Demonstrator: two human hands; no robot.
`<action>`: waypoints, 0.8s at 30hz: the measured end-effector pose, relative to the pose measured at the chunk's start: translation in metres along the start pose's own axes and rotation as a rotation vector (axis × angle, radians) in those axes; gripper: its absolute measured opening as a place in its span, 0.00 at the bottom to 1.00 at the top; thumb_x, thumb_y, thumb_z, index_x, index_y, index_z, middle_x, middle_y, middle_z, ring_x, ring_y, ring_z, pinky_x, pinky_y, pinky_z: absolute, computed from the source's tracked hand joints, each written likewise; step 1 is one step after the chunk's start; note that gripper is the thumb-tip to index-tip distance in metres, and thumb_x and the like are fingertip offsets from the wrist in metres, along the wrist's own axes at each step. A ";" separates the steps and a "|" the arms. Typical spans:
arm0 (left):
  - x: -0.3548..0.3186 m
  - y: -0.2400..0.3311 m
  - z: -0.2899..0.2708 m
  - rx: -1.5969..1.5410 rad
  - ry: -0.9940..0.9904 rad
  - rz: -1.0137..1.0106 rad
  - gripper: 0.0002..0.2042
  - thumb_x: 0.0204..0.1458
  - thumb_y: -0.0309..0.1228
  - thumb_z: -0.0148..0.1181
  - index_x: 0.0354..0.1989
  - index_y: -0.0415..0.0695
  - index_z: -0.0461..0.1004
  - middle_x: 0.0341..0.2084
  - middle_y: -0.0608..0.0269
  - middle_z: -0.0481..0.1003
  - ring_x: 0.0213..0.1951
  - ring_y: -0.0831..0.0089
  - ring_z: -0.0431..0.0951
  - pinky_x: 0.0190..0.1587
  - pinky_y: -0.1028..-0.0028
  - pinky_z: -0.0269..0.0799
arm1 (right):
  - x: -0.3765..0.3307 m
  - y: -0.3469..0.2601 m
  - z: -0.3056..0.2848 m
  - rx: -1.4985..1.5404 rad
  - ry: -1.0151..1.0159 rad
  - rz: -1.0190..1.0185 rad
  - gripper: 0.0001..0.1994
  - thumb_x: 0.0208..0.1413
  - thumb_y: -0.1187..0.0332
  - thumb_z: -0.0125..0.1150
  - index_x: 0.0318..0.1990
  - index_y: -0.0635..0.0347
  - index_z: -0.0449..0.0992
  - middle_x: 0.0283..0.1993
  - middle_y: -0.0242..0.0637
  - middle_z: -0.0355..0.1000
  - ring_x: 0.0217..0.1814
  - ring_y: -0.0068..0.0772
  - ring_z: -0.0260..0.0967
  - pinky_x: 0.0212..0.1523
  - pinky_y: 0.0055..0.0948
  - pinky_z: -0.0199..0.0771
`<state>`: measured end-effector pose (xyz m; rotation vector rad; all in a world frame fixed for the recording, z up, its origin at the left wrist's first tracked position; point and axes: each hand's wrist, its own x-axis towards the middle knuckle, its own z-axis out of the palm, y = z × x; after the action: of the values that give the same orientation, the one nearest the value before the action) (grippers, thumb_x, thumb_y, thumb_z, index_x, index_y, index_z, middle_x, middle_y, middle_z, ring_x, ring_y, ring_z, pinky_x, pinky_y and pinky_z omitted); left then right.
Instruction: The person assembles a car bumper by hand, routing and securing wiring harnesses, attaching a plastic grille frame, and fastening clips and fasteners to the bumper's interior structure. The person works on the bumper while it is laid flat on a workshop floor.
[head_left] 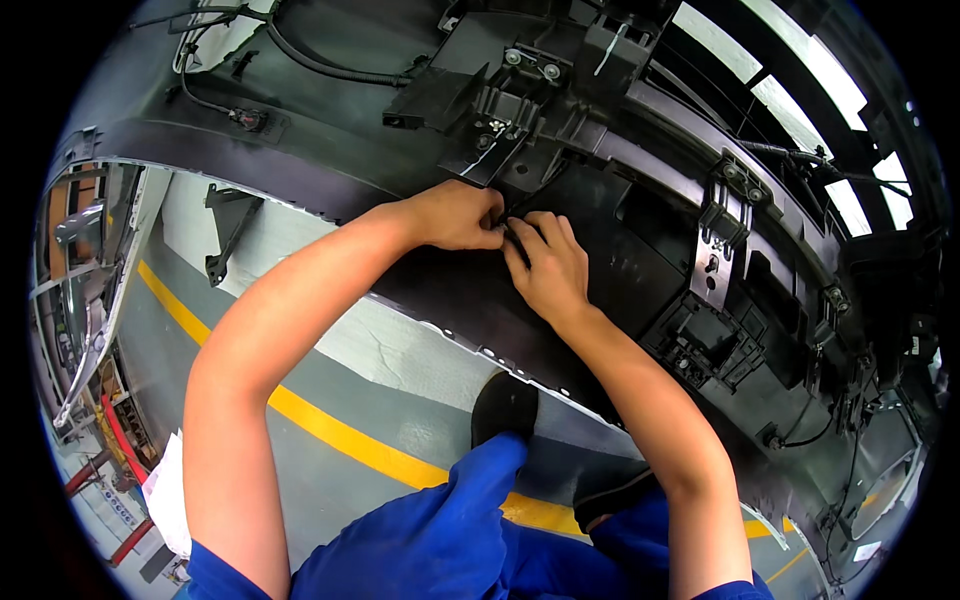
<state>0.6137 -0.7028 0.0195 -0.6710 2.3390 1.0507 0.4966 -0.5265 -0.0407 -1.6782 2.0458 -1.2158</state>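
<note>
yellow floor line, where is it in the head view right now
The yellow floor line runs diagonally across the grey floor at lower left, passing under the left forearm and behind the blue trouser leg, below the black bumper panel.

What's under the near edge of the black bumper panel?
Under the bumper panel: grey floor with a yellow line, a black shoe, blue trousers. The panel hides whatever lies further beneath.

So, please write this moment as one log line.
left hand: pinching black cable | right hand: on black bumper panel, fingertips meeting
</note>
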 end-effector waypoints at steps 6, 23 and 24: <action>-0.003 0.000 0.016 0.023 0.144 0.071 0.14 0.51 0.36 0.66 0.34 0.36 0.78 0.28 0.51 0.82 0.33 0.55 0.84 0.40 0.60 0.80 | 0.003 0.007 0.012 0.059 0.117 -0.075 0.12 0.49 0.74 0.73 0.43 0.59 0.83 0.41 0.34 0.74 0.40 0.42 0.68 0.42 0.37 0.74; 0.000 0.002 0.040 -0.104 0.336 -0.002 0.15 0.46 0.36 0.67 0.30 0.33 0.77 0.24 0.45 0.81 0.30 0.48 0.84 0.36 0.58 0.80 | 0.002 0.016 0.015 0.167 0.115 -0.085 0.15 0.43 0.77 0.73 0.42 0.63 0.83 0.40 0.35 0.75 0.41 0.44 0.68 0.43 0.37 0.74; 0.000 0.002 0.040 -0.112 0.341 0.000 0.15 0.46 0.36 0.67 0.31 0.33 0.77 0.24 0.45 0.81 0.30 0.48 0.84 0.36 0.58 0.80 | 0.002 0.016 0.015 0.169 0.116 -0.087 0.16 0.42 0.77 0.73 0.42 0.63 0.83 0.40 0.35 0.75 0.41 0.44 0.68 0.43 0.37 0.74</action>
<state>0.6214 -0.6706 -0.0030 -0.9578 2.5784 1.1492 0.4941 -0.5353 -0.0611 -1.6682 1.8891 -1.5011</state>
